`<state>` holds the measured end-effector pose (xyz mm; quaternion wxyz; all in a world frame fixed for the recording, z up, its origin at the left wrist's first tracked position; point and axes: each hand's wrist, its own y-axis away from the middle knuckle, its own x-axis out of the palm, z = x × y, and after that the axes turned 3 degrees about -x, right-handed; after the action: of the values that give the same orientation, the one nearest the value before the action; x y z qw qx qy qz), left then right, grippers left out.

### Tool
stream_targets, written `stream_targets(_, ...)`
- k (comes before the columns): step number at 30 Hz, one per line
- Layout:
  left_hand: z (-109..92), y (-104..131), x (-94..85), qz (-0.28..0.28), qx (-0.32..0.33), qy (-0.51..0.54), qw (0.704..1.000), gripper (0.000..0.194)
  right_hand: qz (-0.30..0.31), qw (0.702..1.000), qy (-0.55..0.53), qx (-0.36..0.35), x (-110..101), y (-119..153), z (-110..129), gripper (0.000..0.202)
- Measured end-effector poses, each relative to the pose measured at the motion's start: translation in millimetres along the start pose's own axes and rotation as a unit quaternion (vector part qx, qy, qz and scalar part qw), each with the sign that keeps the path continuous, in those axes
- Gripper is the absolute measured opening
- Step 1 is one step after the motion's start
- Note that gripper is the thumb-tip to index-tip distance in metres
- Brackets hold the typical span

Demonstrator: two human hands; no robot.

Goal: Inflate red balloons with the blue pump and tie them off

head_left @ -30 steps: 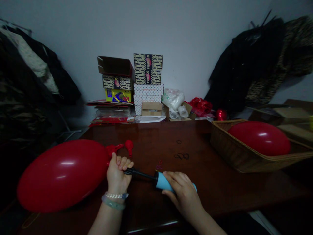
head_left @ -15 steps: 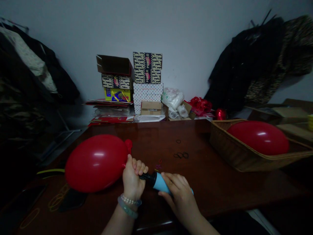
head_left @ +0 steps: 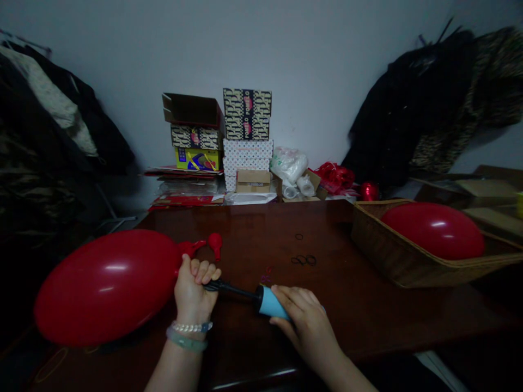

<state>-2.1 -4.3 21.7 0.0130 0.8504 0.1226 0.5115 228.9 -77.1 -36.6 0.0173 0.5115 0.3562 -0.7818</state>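
My left hand [head_left: 196, 288] is closed round the black end of a balloon pump, with the neck of a big inflated red balloon [head_left: 110, 286] at its thumb side. The balloon lies to the left of that hand. My right hand [head_left: 306, 321] wraps the pump's light blue barrel [head_left: 273, 302]. Between the hands a thin black rod [head_left: 237, 291] shows, drawn out of the barrel. Just beyond my left hand, two limp red balloons, one pear-shaped [head_left: 214, 245] and one flatter [head_left: 191, 247], rest on the dark table [head_left: 253, 228].
At the right stands a wicker basket [head_left: 392, 261] with another inflated red balloon [head_left: 435, 228] in it. Several black bands [head_left: 303, 260] and small coloured bands [head_left: 265, 277] lie mid-table. Stacked boxes [head_left: 247, 158] line the wall. Dark coats [head_left: 392, 109] hang at both sides.
My left hand has moved left and pulled the pump's rod out of the barrel. The balloon has shifted left and looks larger, uncovering a limp balloon. My right hand has barely moved.
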Motion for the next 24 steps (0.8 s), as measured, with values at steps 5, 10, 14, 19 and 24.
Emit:
stream_targets(5,2,2,2.8,-0.007,-0.007,0.003,1.0,0.046,-0.024,1.0,0.009,-0.001,0,1,2,0.048)
stream_targets(10,10,9,6.4,0.002,-0.021,-0.001,1.0,0.046,-0.036,0.999,0.014,0.002,2,-3,12,0.048)
stream_targets(14,24,17,4.5,0.005,-0.042,-0.007,0.999,0.046,-0.052,0.999,-0.003,0.002,7,-5,24,0.046)
stream_targets(19,36,25,1.0,0.009,-0.043,-0.01,0.999,0.045,-0.036,0.999,-0.023,0.007,10,-4,30,0.047)
stream_targets(24,26,18,2.7,0.003,-0.041,-0.008,0.999,0.046,-0.023,0.999,-0.026,0.011,5,-6,25,0.046)
